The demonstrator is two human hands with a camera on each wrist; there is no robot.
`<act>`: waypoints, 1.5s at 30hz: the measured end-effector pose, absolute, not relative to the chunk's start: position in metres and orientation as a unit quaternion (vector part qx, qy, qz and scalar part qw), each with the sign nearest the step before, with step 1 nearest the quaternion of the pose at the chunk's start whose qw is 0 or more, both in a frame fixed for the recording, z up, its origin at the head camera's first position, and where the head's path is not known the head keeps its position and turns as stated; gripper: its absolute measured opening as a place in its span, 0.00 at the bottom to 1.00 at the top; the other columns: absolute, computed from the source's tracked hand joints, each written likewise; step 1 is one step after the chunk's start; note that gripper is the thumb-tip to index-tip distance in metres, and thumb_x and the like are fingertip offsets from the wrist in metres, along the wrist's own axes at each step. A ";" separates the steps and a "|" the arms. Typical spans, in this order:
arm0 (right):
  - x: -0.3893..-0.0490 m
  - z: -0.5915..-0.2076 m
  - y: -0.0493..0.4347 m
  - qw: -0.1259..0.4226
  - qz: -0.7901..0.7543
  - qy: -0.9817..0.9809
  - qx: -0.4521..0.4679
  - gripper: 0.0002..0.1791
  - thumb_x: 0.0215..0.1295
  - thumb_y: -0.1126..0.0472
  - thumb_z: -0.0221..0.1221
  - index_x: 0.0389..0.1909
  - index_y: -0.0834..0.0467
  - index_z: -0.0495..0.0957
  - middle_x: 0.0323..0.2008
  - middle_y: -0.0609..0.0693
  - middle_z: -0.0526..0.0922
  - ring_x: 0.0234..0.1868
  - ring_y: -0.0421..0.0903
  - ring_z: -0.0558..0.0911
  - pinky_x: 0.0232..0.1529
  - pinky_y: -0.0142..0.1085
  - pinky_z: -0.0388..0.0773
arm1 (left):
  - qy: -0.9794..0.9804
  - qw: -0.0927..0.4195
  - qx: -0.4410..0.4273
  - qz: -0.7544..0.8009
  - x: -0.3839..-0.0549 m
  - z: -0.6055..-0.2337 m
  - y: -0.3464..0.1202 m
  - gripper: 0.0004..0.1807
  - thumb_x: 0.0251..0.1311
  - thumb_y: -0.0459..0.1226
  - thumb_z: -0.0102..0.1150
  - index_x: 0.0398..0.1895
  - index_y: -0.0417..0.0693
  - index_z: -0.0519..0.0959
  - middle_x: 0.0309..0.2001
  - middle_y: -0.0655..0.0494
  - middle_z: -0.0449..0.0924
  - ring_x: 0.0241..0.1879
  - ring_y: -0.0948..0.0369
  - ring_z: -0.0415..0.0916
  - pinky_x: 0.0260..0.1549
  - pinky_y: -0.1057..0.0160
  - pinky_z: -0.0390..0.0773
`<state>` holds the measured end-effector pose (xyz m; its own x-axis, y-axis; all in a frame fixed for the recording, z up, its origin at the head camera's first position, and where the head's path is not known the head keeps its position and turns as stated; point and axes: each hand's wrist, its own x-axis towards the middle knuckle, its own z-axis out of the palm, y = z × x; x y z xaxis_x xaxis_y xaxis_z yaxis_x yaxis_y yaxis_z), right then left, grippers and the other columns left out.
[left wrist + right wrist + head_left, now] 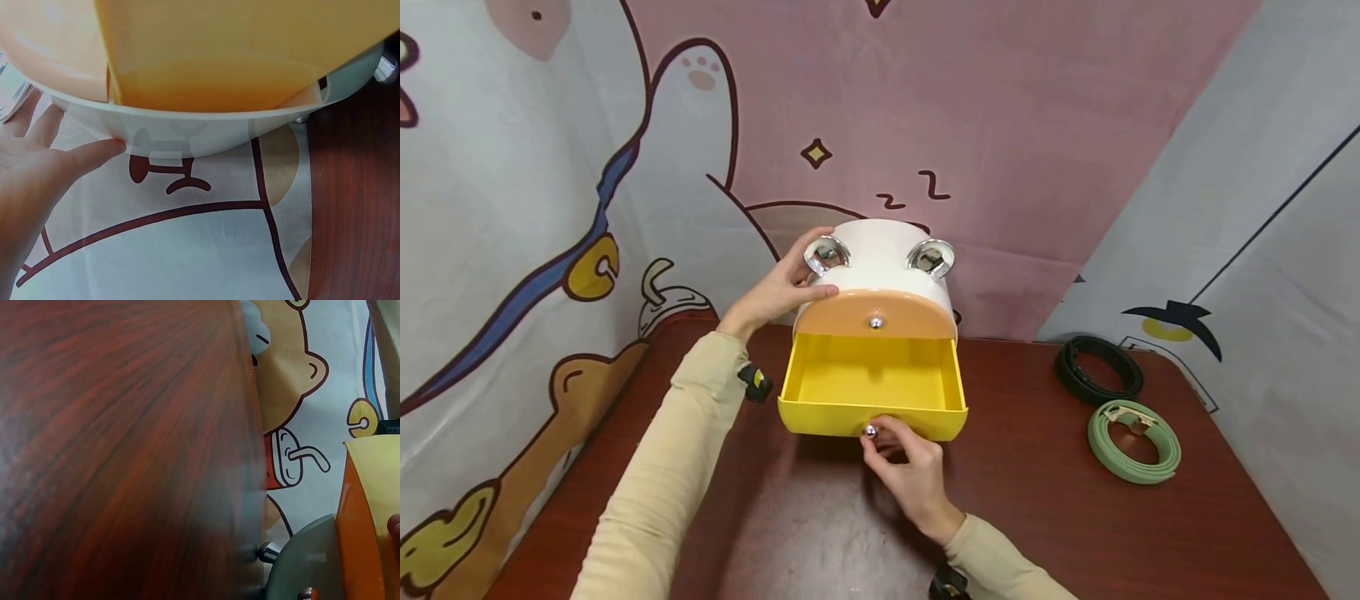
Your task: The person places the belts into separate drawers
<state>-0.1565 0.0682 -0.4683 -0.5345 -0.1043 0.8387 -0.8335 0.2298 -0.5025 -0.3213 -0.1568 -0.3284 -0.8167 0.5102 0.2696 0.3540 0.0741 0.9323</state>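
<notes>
A white small storage box (880, 267) with an orange front panel (902, 310) and two silver rings like eyes stands on the table. From its lower front a yellow drawer (872, 375) is pulled out, and no objects show inside. My left hand (778, 287) rests against the box's upper left side, fingers extended beside the silver ring (829, 253) and thumb along the front edge. At the drawer front, my right hand (917, 475) pinches the small silver knob (869, 431) between thumb and finger. In the right wrist view only a fingertip (395, 531) shows.
To the right on the dark red wooden table (1022, 500) lie a coiled black belt (1067, 375) and a coiled green belt (1105, 450) with a gold buckle. A cartoon-printed cloth (1000, 125) hangs behind the box and along both sides.
</notes>
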 end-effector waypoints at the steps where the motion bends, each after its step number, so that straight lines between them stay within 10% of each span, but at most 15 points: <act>1: -0.157 -0.471 0.068 0.352 0.520 -0.703 0.333 0.22 0.40 0.81 0.68 0.40 0.67 0.78 0.28 0.56 0.84 0.24 0.46 0.84 0.22 0.31 0.79 | 0.730 0.064 0.294 0.614 -0.321 -0.329 -0.157 0.46 0.61 0.26 0.61 0.76 0.59 0.48 0.69 0.45 0.60 0.62 0.51 0.65 0.54 0.57 0.71; 45: -0.150 -0.475 0.067 0.383 0.504 -0.691 0.349 0.16 0.48 0.75 0.68 0.40 0.66 0.79 0.29 0.54 0.84 0.25 0.43 0.83 0.27 0.31 0.79 | 0.743 0.061 0.290 0.600 -0.300 -0.308 -0.152 0.45 0.61 0.27 0.61 0.76 0.50 0.46 0.69 0.40 0.58 0.65 0.48 0.62 0.58 0.54 0.67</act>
